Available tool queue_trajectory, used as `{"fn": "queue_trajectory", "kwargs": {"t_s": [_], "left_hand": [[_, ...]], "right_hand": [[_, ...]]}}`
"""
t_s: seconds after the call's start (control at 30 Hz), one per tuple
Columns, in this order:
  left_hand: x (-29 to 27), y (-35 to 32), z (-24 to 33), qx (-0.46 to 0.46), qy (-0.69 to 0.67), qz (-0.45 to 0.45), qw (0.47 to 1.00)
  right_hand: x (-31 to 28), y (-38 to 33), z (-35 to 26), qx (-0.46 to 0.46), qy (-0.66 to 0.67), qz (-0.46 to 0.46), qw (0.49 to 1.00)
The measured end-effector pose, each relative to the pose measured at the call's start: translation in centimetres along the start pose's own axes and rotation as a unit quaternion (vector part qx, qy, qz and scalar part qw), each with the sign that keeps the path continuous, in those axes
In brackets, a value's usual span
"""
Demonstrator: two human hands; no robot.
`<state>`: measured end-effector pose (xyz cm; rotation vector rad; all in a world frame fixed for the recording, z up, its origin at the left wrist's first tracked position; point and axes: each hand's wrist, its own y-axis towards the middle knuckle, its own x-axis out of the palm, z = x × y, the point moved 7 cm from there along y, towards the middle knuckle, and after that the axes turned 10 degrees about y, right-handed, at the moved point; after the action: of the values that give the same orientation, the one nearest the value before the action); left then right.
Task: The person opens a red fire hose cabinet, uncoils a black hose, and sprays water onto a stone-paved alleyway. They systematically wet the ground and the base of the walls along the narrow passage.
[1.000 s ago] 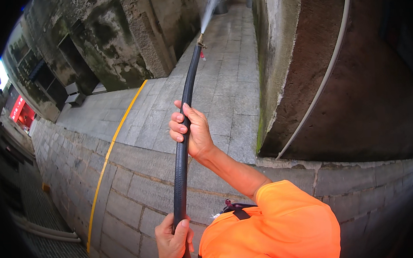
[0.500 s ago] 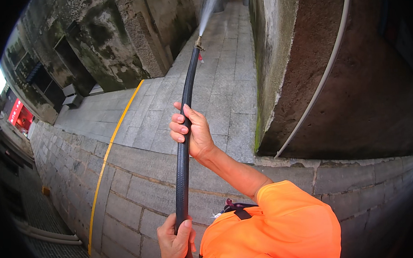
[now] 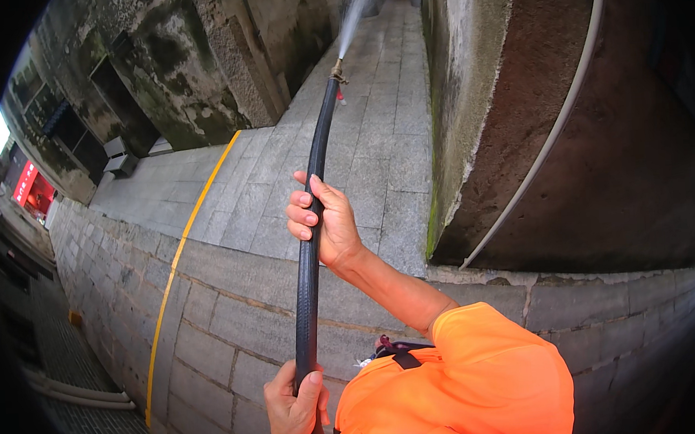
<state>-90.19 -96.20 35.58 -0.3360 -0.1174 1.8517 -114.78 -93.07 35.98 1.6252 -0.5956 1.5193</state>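
A thick black hose (image 3: 308, 298) runs up the middle of the view, tilted slightly right toward its far end. My right hand (image 3: 328, 222) wraps round its middle, thumb lying along the top and fingers curled on the left side. Lower down, near my body, my left hand (image 3: 296, 404) is closed round the same hose. A brass nozzle (image 3: 338, 70) is fixed on the far end, with a small red piece (image 3: 341, 98) hanging beside it. From the nozzle a white spray of water (image 3: 355, 20) shoots away up the alley. My right arm wears an orange sleeve (image 3: 501, 366).
Stained walls flank the paved alley (image 3: 352, 162): a mossy wall (image 3: 190, 60) left, a brown corner wall (image 3: 564, 151) right with a pale pipe (image 3: 544, 144). A yellow line (image 3: 178, 253) crosses the paving. A grey bench-like object (image 3: 121, 160) stands by a doorway. Buckets sit far off.
The view has shifted very slightly, so the right wall and pipe sit a little differently. Both hands keep their hold on the hose, and the water still sprays.
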Motion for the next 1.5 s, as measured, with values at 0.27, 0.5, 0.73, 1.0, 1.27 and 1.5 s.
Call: {"fn": "queue_trajectory", "kwargs": {"t_s": [0.27,0.5,0.73,1.0,1.27,1.5], "left_hand": [[1.3,0.9,0.4,-0.006,-0.002,-0.005,1.000],[2.1,1.3,0.6,-0.006,-0.002,-0.001,1.000],[2.6,1.2,1.0,0.002,0.005,0.004,1.000],[2.9,0.8,1.4,0.009,0.008,0.000,1.000],[2.5,0.4,1.1,0.012,0.012,0.003,1.000],[2.0,0.2,1.1,0.013,0.024,0.000,1.000]], "right_hand": [[-0.3,0.3,-1.6,-0.009,-0.003,0.004,1.000],[-0.2,0.5,-2.7,-0.012,0.003,0.003,1.000],[0.1,0.5,-3.1,-0.010,0.015,-0.002,1.000],[1.5,-0.2,-3.4,-0.027,-0.001,0.010,1.000],[2.2,-0.5,-3.1,-0.025,0.000,0.004,1.000],[2.0,-0.4,-2.2,-0.022,-0.001,0.002,1.000]]}}
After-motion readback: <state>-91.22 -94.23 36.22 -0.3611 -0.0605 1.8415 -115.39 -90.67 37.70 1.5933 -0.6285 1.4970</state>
